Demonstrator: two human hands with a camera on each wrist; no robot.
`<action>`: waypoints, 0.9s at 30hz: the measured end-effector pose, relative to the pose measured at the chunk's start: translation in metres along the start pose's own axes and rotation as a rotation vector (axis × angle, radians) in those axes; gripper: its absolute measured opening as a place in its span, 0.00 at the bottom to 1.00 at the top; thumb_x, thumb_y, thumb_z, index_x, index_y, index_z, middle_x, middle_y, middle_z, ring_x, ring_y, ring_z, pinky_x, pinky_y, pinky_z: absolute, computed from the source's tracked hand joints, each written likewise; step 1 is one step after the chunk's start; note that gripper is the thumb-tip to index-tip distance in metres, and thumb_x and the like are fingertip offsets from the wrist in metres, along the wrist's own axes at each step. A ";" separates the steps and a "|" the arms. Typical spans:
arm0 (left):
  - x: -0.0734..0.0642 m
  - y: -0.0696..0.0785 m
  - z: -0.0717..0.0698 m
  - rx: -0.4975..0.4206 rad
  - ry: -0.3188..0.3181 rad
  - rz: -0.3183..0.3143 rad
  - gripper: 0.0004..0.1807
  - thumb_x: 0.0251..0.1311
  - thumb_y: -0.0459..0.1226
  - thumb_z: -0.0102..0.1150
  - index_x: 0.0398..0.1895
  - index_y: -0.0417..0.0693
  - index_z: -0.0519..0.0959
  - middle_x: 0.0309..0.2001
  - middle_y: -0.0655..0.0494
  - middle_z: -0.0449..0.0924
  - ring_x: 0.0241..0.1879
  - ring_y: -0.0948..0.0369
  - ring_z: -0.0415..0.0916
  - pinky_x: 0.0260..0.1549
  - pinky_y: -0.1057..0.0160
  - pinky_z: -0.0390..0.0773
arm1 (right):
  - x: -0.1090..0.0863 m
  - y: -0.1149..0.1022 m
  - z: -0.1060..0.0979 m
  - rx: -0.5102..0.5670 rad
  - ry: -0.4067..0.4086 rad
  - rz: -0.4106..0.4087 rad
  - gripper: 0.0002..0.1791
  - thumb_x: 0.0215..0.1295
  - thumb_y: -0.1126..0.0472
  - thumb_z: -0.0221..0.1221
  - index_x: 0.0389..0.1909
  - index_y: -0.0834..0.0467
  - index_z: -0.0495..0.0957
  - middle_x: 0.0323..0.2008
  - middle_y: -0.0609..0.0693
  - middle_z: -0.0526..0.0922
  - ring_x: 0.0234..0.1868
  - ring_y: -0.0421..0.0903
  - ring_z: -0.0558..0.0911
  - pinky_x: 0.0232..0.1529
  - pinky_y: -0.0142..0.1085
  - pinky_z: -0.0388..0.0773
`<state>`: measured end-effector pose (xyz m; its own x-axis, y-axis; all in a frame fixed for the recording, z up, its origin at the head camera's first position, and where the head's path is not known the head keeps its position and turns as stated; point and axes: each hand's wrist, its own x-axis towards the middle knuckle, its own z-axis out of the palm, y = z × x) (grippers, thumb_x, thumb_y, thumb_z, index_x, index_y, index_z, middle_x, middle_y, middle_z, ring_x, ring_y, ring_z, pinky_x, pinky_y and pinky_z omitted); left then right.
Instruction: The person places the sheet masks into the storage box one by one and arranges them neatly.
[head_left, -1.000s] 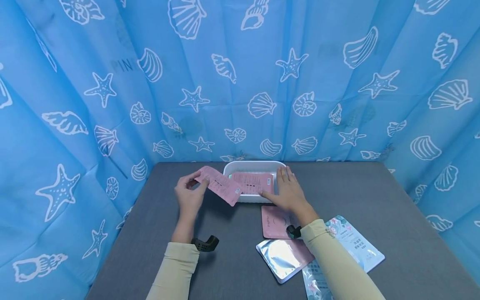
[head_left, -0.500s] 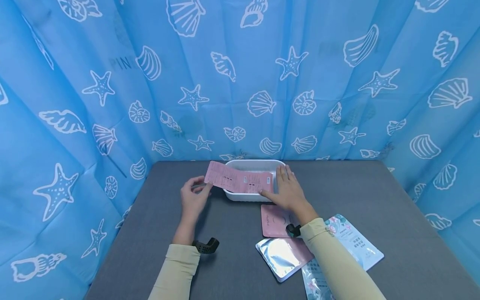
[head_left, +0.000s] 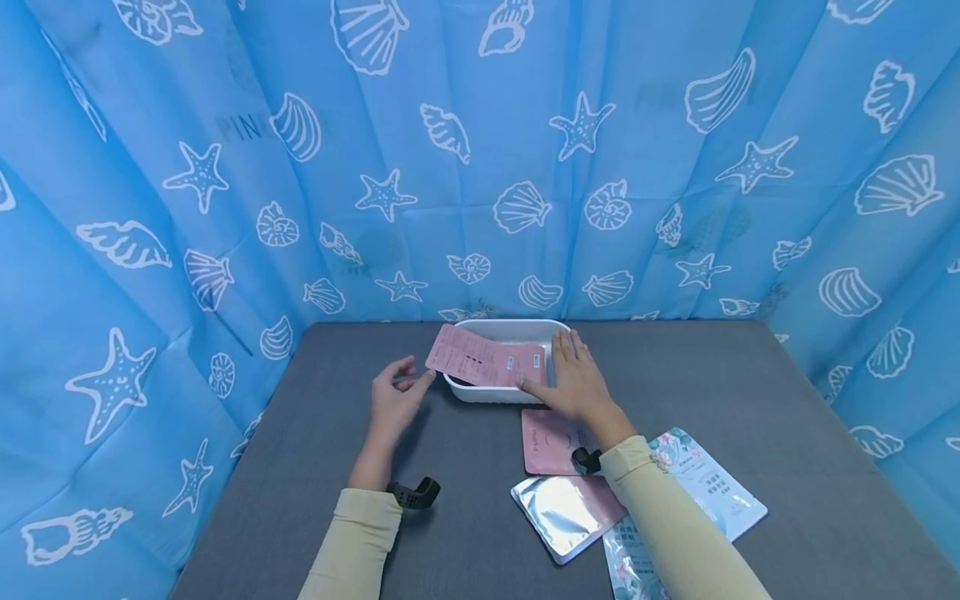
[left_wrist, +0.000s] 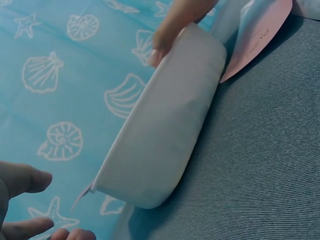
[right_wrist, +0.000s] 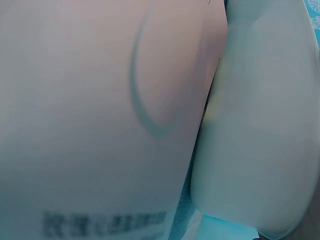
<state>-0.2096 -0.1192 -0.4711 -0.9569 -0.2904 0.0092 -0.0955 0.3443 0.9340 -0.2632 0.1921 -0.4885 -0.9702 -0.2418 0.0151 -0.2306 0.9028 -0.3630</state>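
Observation:
A white oblong tub (head_left: 480, 395) stands at the back of the table. One flat pink packet (head_left: 463, 354) slants across its left rim, its right end overlapping another pink packet (head_left: 531, 368) lying inside. Just left of the tub is my left hand (head_left: 392, 404), thumb and fingers apart and holding nothing; the left wrist view shows a gap between its fingers (left_wrist: 32, 180) and the tub. My right hand (head_left: 577, 385) rests on the tub's right end with fairly straight fingers, its thumb over the front rim.
In front of the tub lies a pink packet (head_left: 543, 442), then a shiny silver-and-pink packet (head_left: 566, 517). Light blue floral packets (head_left: 716, 492) lie partly under my right forearm. A blue shell-patterned curtain (head_left: 480, 167) hangs behind the dark table (head_left: 315, 467).
My left hand carried the pink packet rightward onto the tub and let go of it. The packet slid further right over the rim. My right hand has stayed in place.

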 end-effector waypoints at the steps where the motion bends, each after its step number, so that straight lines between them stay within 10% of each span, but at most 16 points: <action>1: 0.000 -0.001 0.001 0.010 -0.014 -0.008 0.32 0.68 0.48 0.69 0.73 0.49 0.76 0.64 0.47 0.79 0.59 0.49 0.82 0.54 0.47 0.84 | 0.000 0.000 0.000 0.002 -0.001 0.001 0.66 0.69 0.25 0.54 0.84 0.69 0.38 0.86 0.65 0.38 0.87 0.63 0.36 0.86 0.57 0.39; 27: -0.008 -0.005 0.016 0.048 -0.200 0.087 0.22 0.68 0.44 0.71 0.62 0.49 0.83 0.52 0.48 0.85 0.46 0.54 0.82 0.42 0.60 0.82 | -0.001 -0.001 -0.001 0.010 -0.002 -0.002 0.66 0.69 0.24 0.53 0.85 0.69 0.38 0.86 0.65 0.37 0.87 0.62 0.35 0.86 0.57 0.39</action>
<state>-0.2059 -0.1047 -0.4810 -0.9970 -0.0764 0.0133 -0.0187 0.4034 0.9148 -0.2623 0.1917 -0.4874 -0.9697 -0.2439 0.0142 -0.2315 0.8987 -0.3724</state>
